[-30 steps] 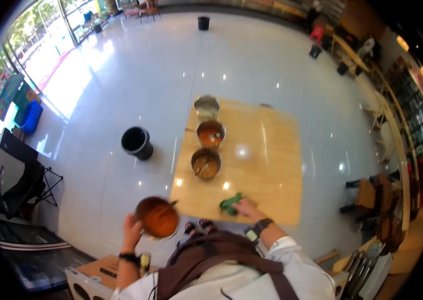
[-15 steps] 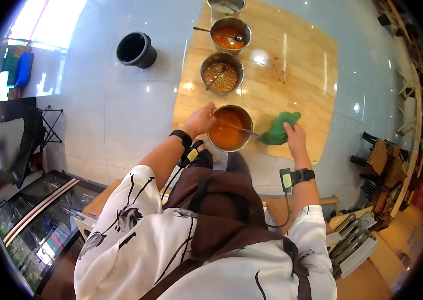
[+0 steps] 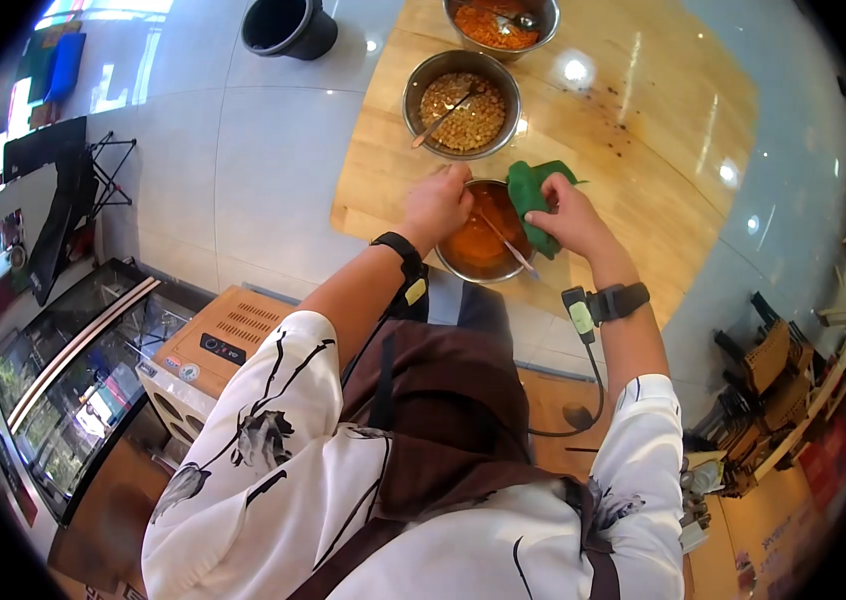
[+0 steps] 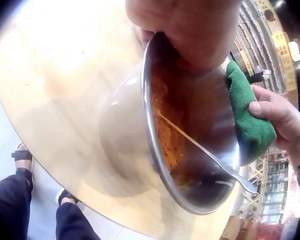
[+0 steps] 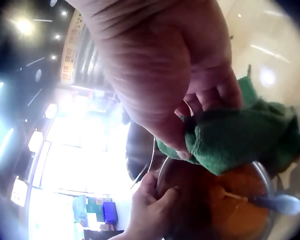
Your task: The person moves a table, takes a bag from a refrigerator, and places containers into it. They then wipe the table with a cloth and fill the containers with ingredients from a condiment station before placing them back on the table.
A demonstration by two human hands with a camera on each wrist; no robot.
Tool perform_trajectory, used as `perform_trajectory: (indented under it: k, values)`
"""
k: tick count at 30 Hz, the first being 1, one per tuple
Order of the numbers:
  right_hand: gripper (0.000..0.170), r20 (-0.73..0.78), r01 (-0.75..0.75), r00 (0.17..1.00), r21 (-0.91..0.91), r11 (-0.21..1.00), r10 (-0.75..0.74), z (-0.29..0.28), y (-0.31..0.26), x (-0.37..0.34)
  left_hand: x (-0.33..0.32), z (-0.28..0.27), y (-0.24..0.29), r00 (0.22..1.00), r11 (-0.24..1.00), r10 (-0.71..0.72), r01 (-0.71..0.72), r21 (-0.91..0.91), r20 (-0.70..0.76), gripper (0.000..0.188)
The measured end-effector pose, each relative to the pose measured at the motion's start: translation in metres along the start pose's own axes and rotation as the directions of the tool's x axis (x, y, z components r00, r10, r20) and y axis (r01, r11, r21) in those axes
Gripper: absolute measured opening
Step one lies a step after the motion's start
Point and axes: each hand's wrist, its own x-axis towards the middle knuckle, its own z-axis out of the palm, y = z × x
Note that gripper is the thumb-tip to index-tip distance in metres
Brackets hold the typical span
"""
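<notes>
My left hand (image 3: 438,207) grips the rim of a steel pot (image 4: 146,107) with orange-red sauce (image 3: 478,240) in it. A long-handled metal spoon (image 4: 217,161) leans in the sauce, its handle out over the rim. In the left wrist view the pot tilts close over the table. My right hand (image 3: 575,218) pinches a green cloth (image 3: 533,190) between thumb and fingers. The cloth lies against the pot's right side, up at the rim; in the right wrist view its folds (image 5: 240,137) overlap the pot's edge.
On the wooden table (image 3: 643,190) stand a pot of yellowish pieces (image 3: 463,108) with a spoon and, farther off, a pot of orange food (image 3: 498,25). Small dark crumbs (image 3: 618,125) lie at right. A black bucket (image 3: 308,30) stands on the floor, left of the table.
The left hand has carried the sauce pot from low left to the table's near edge. The right hand has lifted the green cloth off the table and brought it against the pot.
</notes>
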Motion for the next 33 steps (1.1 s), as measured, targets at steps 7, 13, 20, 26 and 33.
perform_trajectory:
  k: [7,13,20,26,33]
  values:
    - [0.046,-0.195,0.097,0.947,-0.585,0.805,-0.255,0.034,-0.004,0.026,0.001,0.01,-0.007,0.997,0.997,0.072,-0.073,0.02,0.018,0.018]
    - [0.031,-0.388,-0.18,0.915,-0.153,0.972,0.108,0.065,0.008,0.006,-0.007,0.015,-0.004,0.994,0.984,-0.037,0.018,-0.177,-0.108,0.021]
    - [0.022,-0.526,-0.016,0.52,0.782,0.623,0.673,0.154,0.025,-0.03,-0.02,0.023,-0.004,0.969,0.931,-0.142,0.061,-0.361,-0.203,0.021]
    - [0.03,-0.652,-0.137,0.574,0.519,0.844,0.495,0.148,0.042,-0.024,-0.055,0.034,-0.002,0.799,0.767,-0.544,0.35,-0.538,-0.257,0.022]
    - [0.036,-0.294,-0.136,0.954,-0.271,0.953,0.052,0.068,0.011,0.005,0.003,0.008,0.0,0.984,0.972,0.129,-0.102,-0.211,0.121,0.03]
